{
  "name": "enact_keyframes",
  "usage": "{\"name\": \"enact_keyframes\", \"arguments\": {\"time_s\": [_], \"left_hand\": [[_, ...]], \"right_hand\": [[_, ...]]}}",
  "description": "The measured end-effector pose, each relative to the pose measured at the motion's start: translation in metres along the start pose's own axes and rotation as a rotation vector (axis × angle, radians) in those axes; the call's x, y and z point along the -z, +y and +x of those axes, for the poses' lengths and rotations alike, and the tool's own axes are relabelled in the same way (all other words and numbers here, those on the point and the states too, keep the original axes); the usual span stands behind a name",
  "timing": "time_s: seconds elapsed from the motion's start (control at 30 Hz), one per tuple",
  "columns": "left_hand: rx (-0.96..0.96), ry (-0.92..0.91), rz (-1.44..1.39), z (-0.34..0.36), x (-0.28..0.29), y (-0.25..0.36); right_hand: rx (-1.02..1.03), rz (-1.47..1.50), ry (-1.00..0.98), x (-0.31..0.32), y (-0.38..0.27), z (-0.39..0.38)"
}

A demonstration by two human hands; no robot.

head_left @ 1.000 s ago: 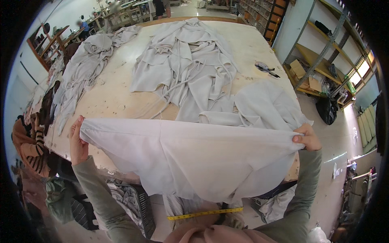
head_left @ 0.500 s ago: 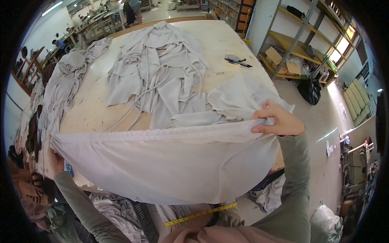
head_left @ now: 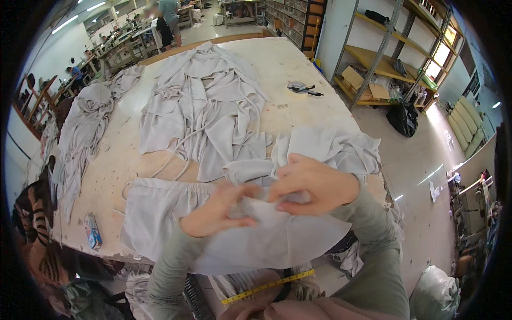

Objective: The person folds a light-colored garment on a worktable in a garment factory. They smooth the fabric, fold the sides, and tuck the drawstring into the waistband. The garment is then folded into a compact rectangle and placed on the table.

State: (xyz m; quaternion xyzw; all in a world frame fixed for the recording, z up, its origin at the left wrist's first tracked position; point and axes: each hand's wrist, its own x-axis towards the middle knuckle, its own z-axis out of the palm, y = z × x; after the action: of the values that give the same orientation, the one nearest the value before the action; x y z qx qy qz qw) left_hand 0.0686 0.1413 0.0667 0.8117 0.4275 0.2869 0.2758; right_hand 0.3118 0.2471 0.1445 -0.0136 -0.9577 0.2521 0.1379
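Note:
A pale grey garment (head_left: 154, 208) with a gathered elastic waistband lies over the table's near edge, its lower part hanging down toward me. My left hand (head_left: 218, 209) is over the middle of the waistband, somewhat blurred, with thumb and fingers apart. Close beside it, my right hand (head_left: 316, 186) has its thumb and fingers closed on the garment's cloth near the right end of the band. Just beyond my right hand lies a crumpled pale grey cloth piece (head_left: 341, 144). The fingertips of both hands nearly meet.
Loose grey garments (head_left: 202, 101) with long cords cover the middle of the wooden table (head_left: 288, 114). Another grey heap (head_left: 88, 117) drapes over its left edge. A pen (head_left: 312, 93) and a small blue packet (head_left: 92, 231) lie on it. Metal shelving (head_left: 378, 64) stands at the right.
The waistband was stretched wide between both hands. My left hand has let go of its left end and moved right, beside my right hand; the garment's left part now rests on the table.

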Motion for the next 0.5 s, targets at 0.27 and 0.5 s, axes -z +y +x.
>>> {"name": "enact_keyframes", "arguments": {"time_s": [0.27,0.5], "left_hand": [[0.633,-0.488,0.057,-0.071,0.121,0.011],[0.721,0.391,0.449,-0.055,0.219,-0.033]], "right_hand": [[-0.611,-0.531,0.014,0.099,0.009,-0.166],[-0.61,-0.312,0.279,0.142,0.069,-0.136]]}}
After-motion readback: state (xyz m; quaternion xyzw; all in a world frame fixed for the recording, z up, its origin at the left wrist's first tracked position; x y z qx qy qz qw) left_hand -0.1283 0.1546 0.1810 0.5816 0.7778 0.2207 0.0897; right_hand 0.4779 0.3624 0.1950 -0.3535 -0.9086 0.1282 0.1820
